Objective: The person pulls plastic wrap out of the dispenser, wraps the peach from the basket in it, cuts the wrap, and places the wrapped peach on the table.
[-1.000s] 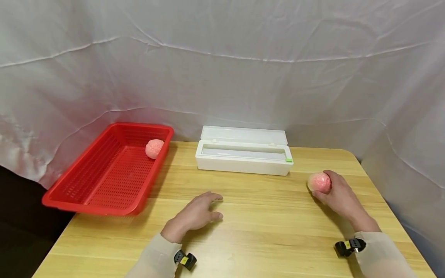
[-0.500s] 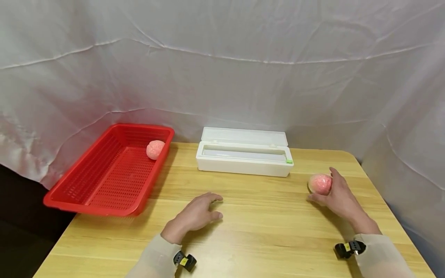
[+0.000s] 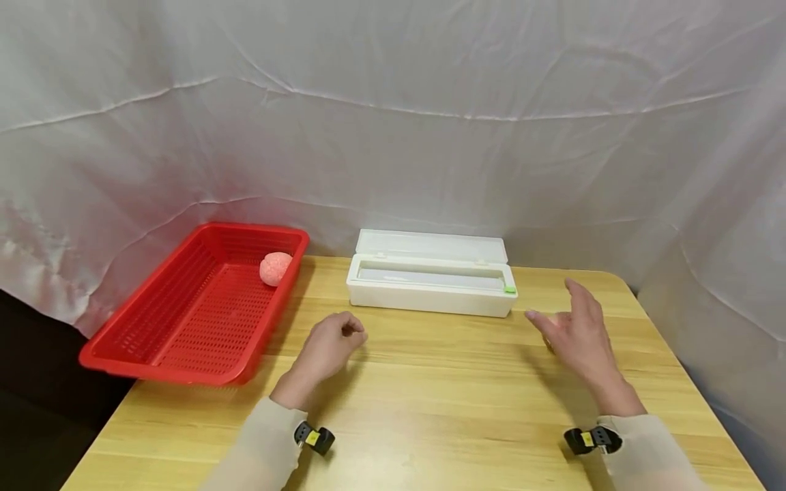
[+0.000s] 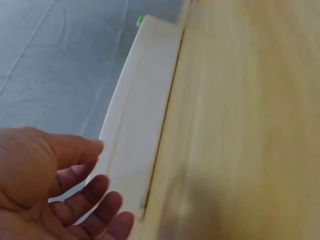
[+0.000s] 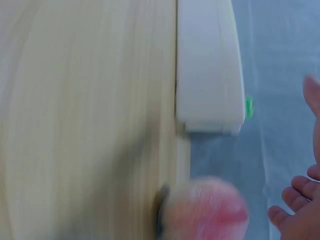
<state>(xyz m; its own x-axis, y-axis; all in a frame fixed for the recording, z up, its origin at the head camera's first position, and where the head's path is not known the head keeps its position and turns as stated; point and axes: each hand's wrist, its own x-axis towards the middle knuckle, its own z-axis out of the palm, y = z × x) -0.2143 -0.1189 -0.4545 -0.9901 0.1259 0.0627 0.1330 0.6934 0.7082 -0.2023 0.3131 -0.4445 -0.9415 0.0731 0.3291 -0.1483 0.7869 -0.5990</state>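
My right hand (image 3: pixel 583 341) is held over the right side of the table, thumb and fingers spread, holding nothing. Mostly hidden behind it in the head view is a pink and pale peach (image 5: pixel 210 212) with a glossy, film-like surface; the right wrist view shows it on the table, apart from the fingers. My left hand (image 3: pixel 325 348) hovers left of centre, fingers loosely curled with nothing between them. Ahead of both hands stands a white cling film dispenser (image 3: pixel 430 300), its lid (image 3: pixel 432 245) tipped back, a pale roll inside and a green slider (image 3: pixel 510 290) at its right end.
A red plastic basket (image 3: pixel 166 372) stands at the left, reaching past the table's edge. Inside, against its right wall, lies another pink peach (image 3: pixel 275 269). Grey cloth (image 3: pixel 430 157) hangs behind the wooden table (image 3: pixel 442 402) and along its right side.
My right hand has let go of the wrapped peach and lifted off it, shifting slightly left. My left hand has moved up and left, its fingers curling in.
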